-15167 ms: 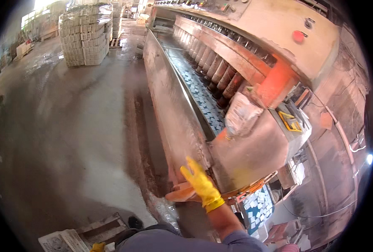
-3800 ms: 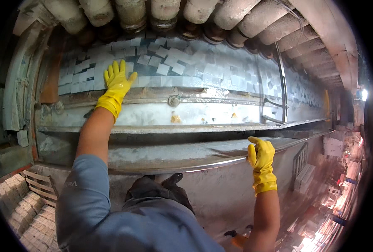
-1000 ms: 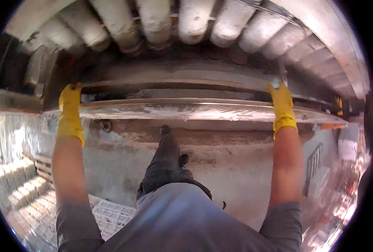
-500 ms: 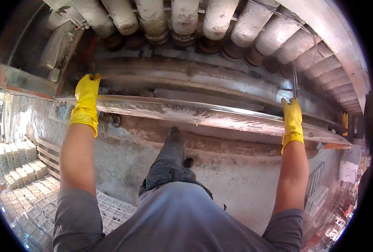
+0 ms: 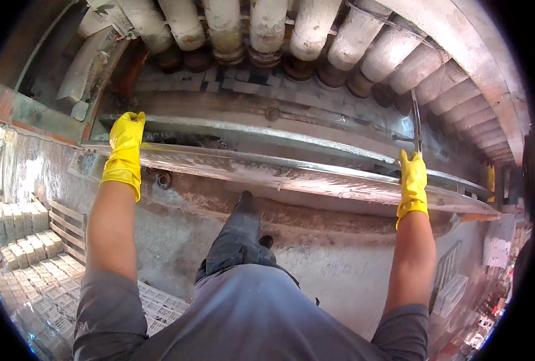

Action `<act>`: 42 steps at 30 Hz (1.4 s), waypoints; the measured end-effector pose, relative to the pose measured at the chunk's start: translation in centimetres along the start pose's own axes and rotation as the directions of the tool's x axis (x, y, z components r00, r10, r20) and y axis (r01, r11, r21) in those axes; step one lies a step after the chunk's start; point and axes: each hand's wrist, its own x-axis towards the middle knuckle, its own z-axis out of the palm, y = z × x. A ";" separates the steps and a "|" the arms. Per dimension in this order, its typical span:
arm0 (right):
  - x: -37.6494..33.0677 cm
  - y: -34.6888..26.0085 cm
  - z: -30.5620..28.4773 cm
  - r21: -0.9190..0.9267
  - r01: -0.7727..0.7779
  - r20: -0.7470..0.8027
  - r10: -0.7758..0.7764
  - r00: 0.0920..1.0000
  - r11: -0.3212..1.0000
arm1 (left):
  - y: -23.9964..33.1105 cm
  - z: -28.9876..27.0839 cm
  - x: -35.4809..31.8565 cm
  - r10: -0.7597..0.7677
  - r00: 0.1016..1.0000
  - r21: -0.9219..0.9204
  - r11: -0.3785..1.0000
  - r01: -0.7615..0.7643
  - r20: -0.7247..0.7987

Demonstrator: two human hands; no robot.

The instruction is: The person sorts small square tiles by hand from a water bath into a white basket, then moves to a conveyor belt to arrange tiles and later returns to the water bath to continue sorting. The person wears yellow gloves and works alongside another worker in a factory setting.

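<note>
Two yellow rubber gloves cover my hands, which reach forward at either end of a long metal bar (image 5: pixel 261 131). My left hand (image 5: pixel 126 135) has its fingers bent over the bar's left end. Farther right, my right hand (image 5: pixel 413 180) is curled at the bar's other end, and a thin upright metal rod (image 5: pixel 416 120) runs down to its fingertips. Nearer to me, a long wet-looking ledge with a shiny rim (image 5: pixel 267 161) passes beneath both wrists. My palms and the undersides of my fingers are hidden.
A row of thick whitish pipes (image 5: pixel 267 27) slopes overhead beyond the bar. Pale stacked crates or blocks (image 5: pixel 32 240) and a wooden pallet (image 5: pixel 67 225) stand at lower left. Light slatted pieces (image 5: pixel 451 295) lean at right. Concrete floor (image 5: pixel 321 271) spreads under me.
The long bar's pale edge now shows between my hands, where a broader, darker surface showed before. My right hand sits slightly lower and further left in the picture.
</note>
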 end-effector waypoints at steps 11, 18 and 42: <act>0.7 2.3 1.1 0.048 0.037 -0.025 -0.036 0.999 0.998 | -0.4 0.4 -0.7 0.010 1.000 -0.002 1.000 -0.010 -0.018; -0.6 2.1 0.0 0.099 0.000 0.019 -0.002 1.000 0.995 | -0.5 0.2 -0.9 0.004 1.000 -0.025 1.000 -0.004 0.006; -1.5 4.7 0.7 0.012 0.106 -0.080 -0.105 0.991 0.994 | -1.2 0.9 -2.7 0.077 0.990 -0.018 0.997 -0.080 -0.119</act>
